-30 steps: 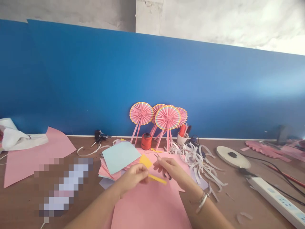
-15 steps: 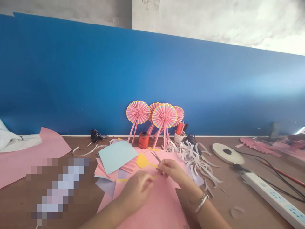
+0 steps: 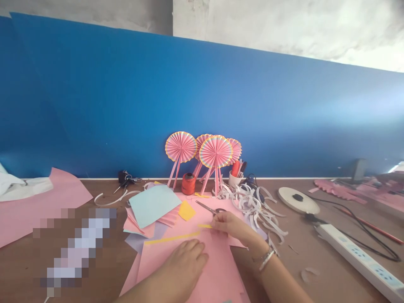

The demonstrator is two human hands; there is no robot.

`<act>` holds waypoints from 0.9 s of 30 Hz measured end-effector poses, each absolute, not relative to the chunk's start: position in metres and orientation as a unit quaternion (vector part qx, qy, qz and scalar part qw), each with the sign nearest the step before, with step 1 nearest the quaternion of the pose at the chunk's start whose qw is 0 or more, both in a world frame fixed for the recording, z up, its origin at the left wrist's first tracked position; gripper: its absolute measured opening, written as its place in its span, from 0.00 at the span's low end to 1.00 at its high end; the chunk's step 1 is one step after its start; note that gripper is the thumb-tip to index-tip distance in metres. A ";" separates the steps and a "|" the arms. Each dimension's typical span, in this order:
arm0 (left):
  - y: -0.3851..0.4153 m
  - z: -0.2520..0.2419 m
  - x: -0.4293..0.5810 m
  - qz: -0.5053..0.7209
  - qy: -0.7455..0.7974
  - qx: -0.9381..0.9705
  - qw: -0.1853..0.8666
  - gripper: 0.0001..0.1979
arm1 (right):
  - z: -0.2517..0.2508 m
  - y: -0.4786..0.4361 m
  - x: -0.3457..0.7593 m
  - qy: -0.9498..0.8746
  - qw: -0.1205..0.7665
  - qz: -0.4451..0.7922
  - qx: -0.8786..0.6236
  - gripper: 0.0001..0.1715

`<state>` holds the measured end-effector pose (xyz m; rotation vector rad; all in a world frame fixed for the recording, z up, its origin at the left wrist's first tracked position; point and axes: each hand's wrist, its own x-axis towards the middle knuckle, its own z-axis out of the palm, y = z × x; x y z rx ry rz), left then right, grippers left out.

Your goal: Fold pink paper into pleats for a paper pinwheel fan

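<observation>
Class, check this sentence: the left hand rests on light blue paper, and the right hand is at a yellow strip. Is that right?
Not quite: the left hand rests on pink paper, as the head view shows. The right hand is indeed at a yellow strip.

Craft workspace: scissors [image 3: 205, 207], pleated paper fans [image 3: 216, 151]
</observation>
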<state>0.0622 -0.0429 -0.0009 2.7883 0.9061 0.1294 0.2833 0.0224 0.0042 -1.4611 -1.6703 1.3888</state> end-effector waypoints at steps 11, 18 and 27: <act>-0.040 0.008 0.049 0.043 0.279 0.949 0.139 0.24 | 0.002 0.021 0.285 -0.545 0.188 0.621 -0.531 0.16; -0.044 0.013 0.057 0.015 0.296 0.948 0.119 0.21 | 0.006 0.020 0.287 -0.536 0.218 0.638 -0.508 0.18; -0.049 0.010 0.062 -0.005 0.305 0.942 0.137 0.22 | 0.001 0.021 0.286 -0.570 0.189 0.609 -0.518 0.13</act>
